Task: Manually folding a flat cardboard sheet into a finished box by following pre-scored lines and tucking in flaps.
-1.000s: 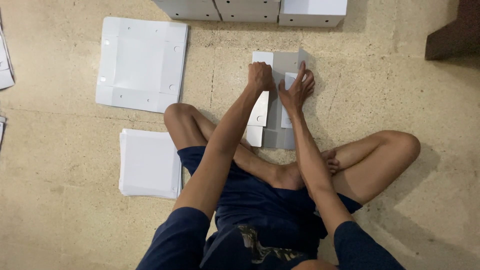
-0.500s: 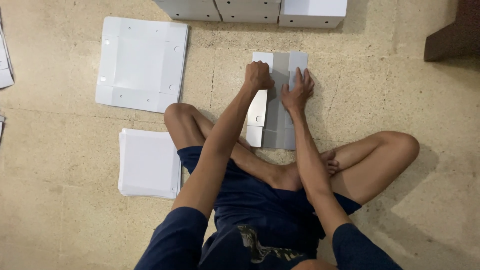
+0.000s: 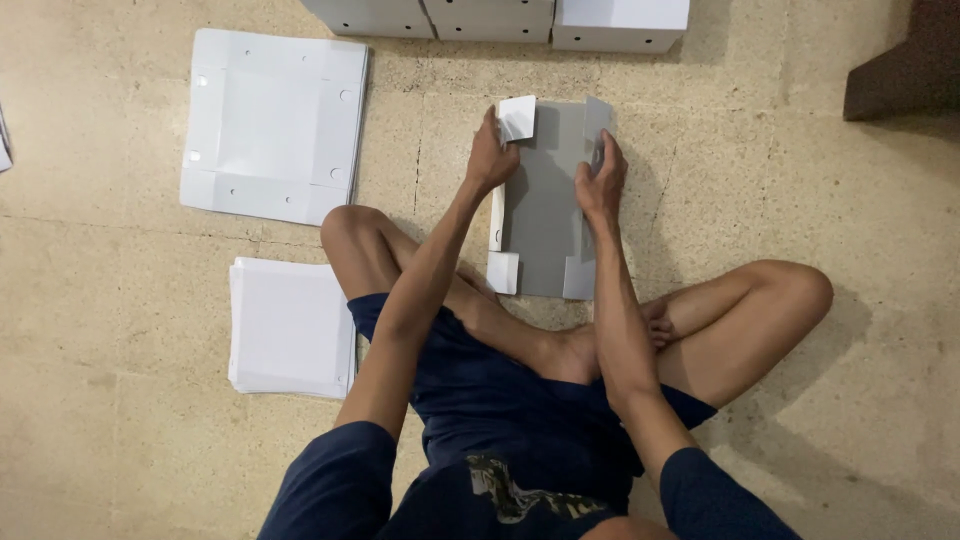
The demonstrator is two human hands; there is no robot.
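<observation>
Head view: the person sits cross-legged on the floor (image 3: 120,440), and a grey sheet (image 3: 545,205) of creased box board lies flat just beyond the crossed shins. Its long axis runs straight away from the body, near end by the ankles, far end toward a row of made boxes (image 3: 495,18) at the top.

Both hands work the far half of the sheet. The left hand (image 3: 492,155) sits on the left long edge, its grip closed on the raised side panel, with a small white corner flap (image 3: 518,117) standing up just past the fingertips. The right hand (image 3: 601,180) mirrors it on the right long edge, grip closed on that side's upturned flap (image 3: 597,120). The two hands face each other across the width, the bare grey panel between them. Neither is nearer than the other; each holds its own side.

The near corner flaps (image 3: 503,272) lie close to the ankles, untouched and well behind both grips along the sheet's length.

To the left, well apart, lie an unfolded white blank (image 3: 272,125) and, nearer the knee, a stack of white sheets (image 3: 290,325).
</observation>
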